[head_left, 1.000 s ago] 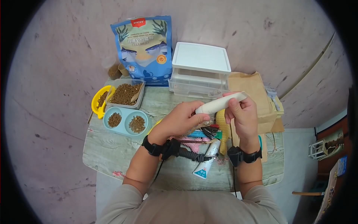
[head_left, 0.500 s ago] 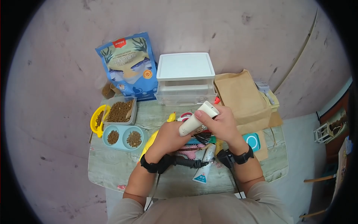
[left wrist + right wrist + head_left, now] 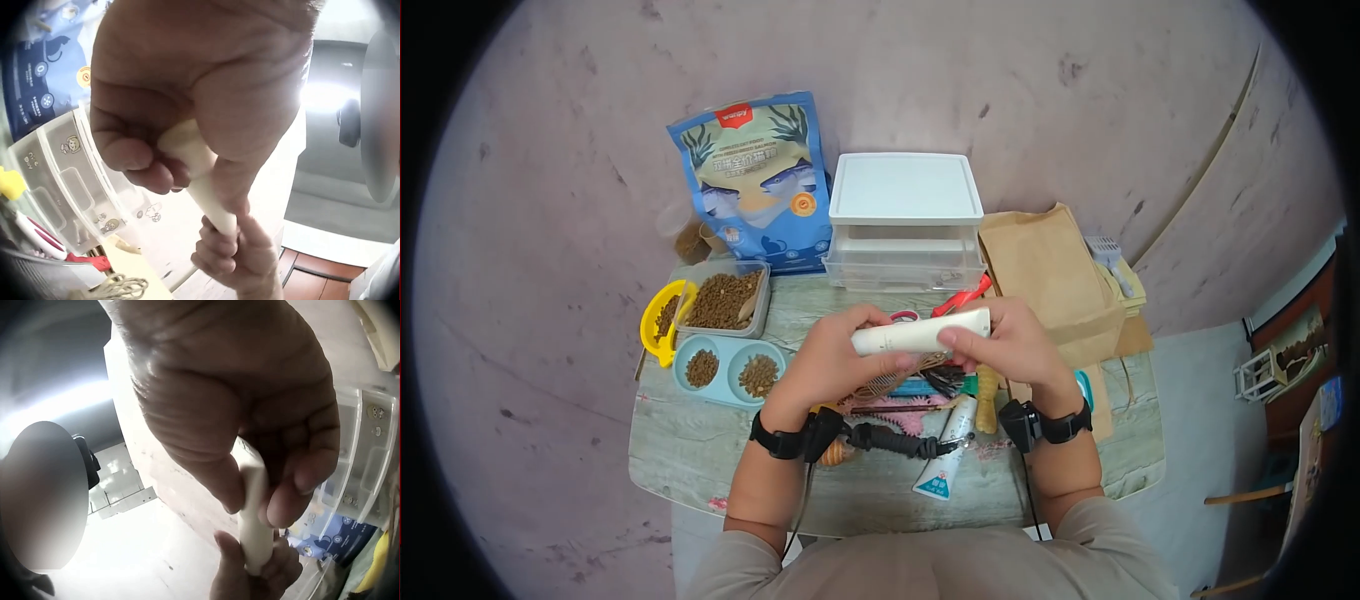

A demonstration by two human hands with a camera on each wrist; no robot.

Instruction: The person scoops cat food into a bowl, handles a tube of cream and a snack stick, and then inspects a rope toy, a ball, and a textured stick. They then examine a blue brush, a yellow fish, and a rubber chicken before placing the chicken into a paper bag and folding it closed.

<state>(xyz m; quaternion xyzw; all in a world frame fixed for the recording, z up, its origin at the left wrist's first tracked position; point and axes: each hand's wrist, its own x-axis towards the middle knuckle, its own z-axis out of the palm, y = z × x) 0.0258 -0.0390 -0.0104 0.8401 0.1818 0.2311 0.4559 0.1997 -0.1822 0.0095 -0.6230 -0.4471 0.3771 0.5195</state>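
Observation:
A cream-white squeeze tube (image 3: 920,333) is held nearly level over the middle of the table, between both hands. My left hand (image 3: 828,350) grips its rounded cap end, thumb along the near side. At the other, flat end, my right hand (image 3: 1015,345) pinches the tube between thumb and fingers. The left wrist view shows the tube (image 3: 212,206) running from the curled left fingers down to the right hand. Below the hands lie a white-and-blue tube (image 3: 948,450), a pink cloth-like item (image 3: 910,420) and a yellow knobbly item (image 3: 987,400).
At the back stand a blue cat food bag (image 3: 765,190) and a white-topped clear drawer box (image 3: 905,190). To the left are a kibble container (image 3: 765,318), a light-blue double bowl (image 3: 725,385) and a yellow bowl (image 3: 650,325). Brown paper bags (image 3: 1050,280) lie on the right.
The tube swung from tilted to steeper, with its flat end up, and is now almost level. Both hands turned with it, keeping hold, and now stand farther apart than half a second ago.

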